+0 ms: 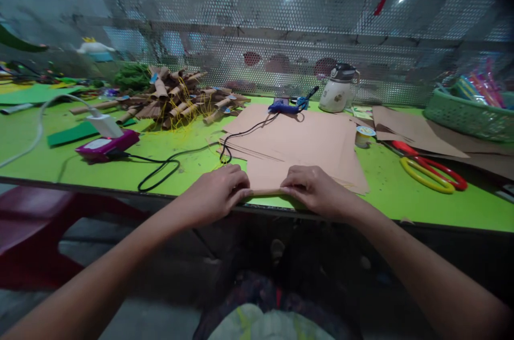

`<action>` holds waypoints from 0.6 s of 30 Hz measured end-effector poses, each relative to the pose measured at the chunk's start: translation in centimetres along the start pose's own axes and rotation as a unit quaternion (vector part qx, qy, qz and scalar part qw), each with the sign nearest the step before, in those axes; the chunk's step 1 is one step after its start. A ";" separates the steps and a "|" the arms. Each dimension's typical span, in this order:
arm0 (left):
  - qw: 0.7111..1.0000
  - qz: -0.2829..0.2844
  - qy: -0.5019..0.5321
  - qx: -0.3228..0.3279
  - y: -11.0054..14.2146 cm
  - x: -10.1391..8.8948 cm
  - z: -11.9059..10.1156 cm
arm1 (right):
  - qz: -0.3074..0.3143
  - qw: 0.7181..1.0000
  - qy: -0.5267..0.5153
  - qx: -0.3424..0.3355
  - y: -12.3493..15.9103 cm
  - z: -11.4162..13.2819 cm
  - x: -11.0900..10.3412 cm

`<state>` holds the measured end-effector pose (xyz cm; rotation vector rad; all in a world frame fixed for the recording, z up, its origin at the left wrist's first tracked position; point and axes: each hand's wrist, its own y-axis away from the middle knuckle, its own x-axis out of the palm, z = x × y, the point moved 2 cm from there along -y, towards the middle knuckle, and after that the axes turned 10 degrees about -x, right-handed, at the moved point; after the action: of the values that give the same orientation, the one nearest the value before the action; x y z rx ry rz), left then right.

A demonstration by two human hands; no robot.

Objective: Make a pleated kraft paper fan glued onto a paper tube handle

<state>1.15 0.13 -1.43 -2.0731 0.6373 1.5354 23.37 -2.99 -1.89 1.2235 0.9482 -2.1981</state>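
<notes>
A sheet of brown paper [267, 175] lies at the front edge of the green table, its near edge curled into a narrow roll. My left hand [223, 190] pinches the left end of that rolled edge. At the right end, my right hand [311, 190] pinches it the same way, thumb and fingers together. Behind the sheet spreads a stack of brown paper [297, 136]. On the stack's far side rests a blue glue gun [285, 108], its black cord running left across the paper.
Left stand a purple power strip [107, 145] with a white charger [105, 125] and a pile of paper rolls [176, 99] with yellow string. Right are red-and-yellow scissors [431, 171], a small cup [364, 137], a white bottle [337, 91] and a green basket [466, 115].
</notes>
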 end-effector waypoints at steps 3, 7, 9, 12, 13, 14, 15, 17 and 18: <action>1.000 0.015 -0.010 0.002 -0.3 -0.3 -0.2 | 0.025 0.998 -0.045 0.028 -0.3 -0.4 -0.5; 1.000 0.005 -0.030 0.003 -0.2 -0.3 -0.4 | 0.039 0.998 -0.038 0.025 -0.5 -0.5 -1.0; 0.999 0.002 -0.034 0.004 -0.1 -0.1 -0.4 | 0.047 0.999 -0.013 0.001 -0.6 -0.4 -1.1; 1.000 -0.005 -0.025 -0.003 -0.4 -0.1 -0.2 | 0.067 0.997 0.020 -0.022 -0.8 -0.4 -1.2; 1.000 -0.008 -0.022 -0.007 -0.5 -0.1 -0.1 | 0.072 0.997 0.030 -0.026 -0.9 -0.4 -1.2; 1.000 -0.008 -0.017 -0.012 -0.6 -0.1 0.0 | 0.075 0.996 0.037 -0.030 -0.9 -0.5 -1.2; 1.000 -0.008 -0.010 -0.016 -0.7 -0.1 0.1 | 0.076 0.996 0.043 -0.033 -0.9 -0.5 -1.3; 1.000 -0.013 0.008 -0.020 -0.8 -0.1 0.2 | 0.071 0.996 0.049 -0.038 -0.8 -0.6 -1.2; 1.000 -0.022 0.016 -0.016 -0.8 0.0 0.2 | 0.066 0.996 0.051 -0.039 -0.7 -0.6 -1.2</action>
<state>1.45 0.86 -1.37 -2.1258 0.5790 1.5008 23.85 -2.01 -0.89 1.3337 0.9552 -1.9945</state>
